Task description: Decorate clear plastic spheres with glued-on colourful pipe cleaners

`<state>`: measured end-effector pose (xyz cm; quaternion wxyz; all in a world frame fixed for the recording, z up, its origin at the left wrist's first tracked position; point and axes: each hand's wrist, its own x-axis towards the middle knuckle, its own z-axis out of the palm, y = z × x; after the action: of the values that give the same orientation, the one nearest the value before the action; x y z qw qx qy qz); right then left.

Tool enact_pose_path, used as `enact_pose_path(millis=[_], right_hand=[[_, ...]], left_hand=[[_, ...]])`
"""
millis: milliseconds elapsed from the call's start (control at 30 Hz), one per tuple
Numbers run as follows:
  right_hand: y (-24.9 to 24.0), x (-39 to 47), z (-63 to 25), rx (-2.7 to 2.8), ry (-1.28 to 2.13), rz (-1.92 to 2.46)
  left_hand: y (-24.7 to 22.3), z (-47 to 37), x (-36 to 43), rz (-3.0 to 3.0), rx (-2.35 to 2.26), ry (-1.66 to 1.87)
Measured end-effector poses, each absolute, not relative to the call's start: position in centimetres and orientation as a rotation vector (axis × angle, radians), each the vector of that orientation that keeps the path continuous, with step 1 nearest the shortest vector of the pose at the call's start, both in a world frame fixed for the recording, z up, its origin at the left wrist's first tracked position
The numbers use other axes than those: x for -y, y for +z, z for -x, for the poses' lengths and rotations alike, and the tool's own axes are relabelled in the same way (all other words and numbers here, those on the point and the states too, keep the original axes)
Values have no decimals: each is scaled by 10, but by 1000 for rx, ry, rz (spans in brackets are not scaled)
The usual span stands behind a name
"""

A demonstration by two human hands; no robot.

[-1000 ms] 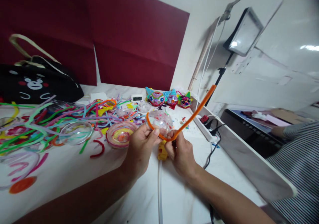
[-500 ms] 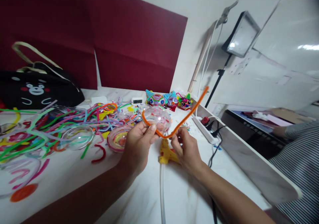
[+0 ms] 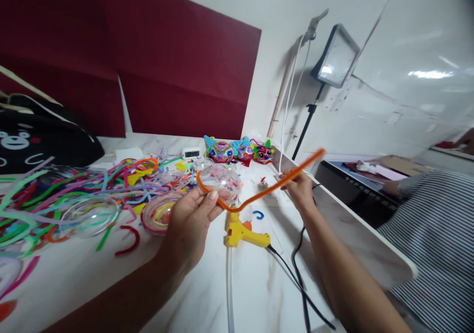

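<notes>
My left hand (image 3: 192, 219) is closed on a clear plastic ball (image 3: 222, 177) with red and coloured bits showing in it. An orange pipe cleaner (image 3: 264, 192) curves along the ball's near edge under my left thumb, then rises to the right as a long free length. My right hand (image 3: 299, 190) is closed around that length, short of its tip; the pipe cleaner partly covers the fingers. Below the ball, a yellow glue gun (image 3: 246, 235) lies on the table with a white glue stick (image 3: 230, 283) in its back.
Many pipe cleaners (image 3: 77, 187) and clear domes (image 3: 91, 217) fill the table's left. Finished colourful animal heads (image 3: 221, 151) and a small digital clock (image 3: 191, 153) stand behind. Black cables (image 3: 296, 274) run at the right. A person in a striped top (image 3: 437, 229) is beyond the partition.
My right hand has moved outward along the pipe cleaner, away from the ball, and its free length now slants lower. The glue gun's handle is uncovered. The view has shifted right.
</notes>
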<state>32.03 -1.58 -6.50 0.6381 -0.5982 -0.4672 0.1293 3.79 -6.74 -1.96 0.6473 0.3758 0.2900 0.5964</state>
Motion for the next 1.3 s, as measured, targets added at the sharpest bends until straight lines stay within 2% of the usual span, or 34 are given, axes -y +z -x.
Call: enact_pose_path(millis=[333, 867, 1067, 1300], right_hand=[[-75, -20, -327, 1234, 468, 1663], [-73, -25, -332, 1380, 266, 1826], [-48, -9, -326, 1327, 89, 1709], [10, 60, -286, 1412, 115, 1373]], left_hand=[[-20, -36, 66, -868, -651, 1359], [-19, -36, 66, -859, -681, 1358], [-18, -35, 66, -860, -655, 1372], [-17, -33, 61, -794, -656, 1376]])
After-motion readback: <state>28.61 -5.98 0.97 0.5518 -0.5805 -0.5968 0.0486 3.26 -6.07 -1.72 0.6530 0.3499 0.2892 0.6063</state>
